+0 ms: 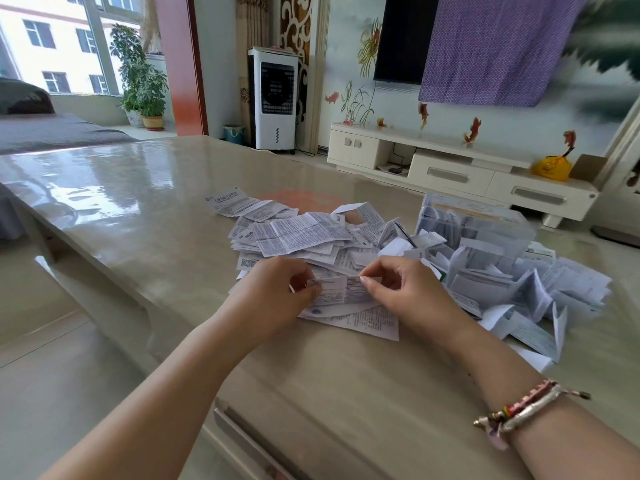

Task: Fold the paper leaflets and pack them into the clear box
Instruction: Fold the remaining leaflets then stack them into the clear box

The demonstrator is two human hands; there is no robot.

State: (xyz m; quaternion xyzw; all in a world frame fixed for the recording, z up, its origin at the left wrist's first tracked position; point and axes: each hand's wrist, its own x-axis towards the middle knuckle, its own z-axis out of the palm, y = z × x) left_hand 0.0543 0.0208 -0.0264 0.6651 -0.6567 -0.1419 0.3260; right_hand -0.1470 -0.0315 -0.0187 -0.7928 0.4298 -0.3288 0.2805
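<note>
A printed paper leaflet (341, 291) lies partly folded at the near edge of a heap of flat leaflets (298, 233). My left hand (277, 292) pinches its left end and my right hand (405, 289) pinches its top right edge. Both hands hold the same sheet just above the table. The clear box (485, 220) stands at the back right with folded papers inside. A second heap of folded leaflets (526, 292) spreads in front of the box, to the right of my right hand.
The glossy beige table (138, 209) runs off to the left and toward me. A flat sheet (360, 323) lies under the one I hold. Beyond the table stand a white TV cabinet (450, 168) and a white air cooler (275, 98).
</note>
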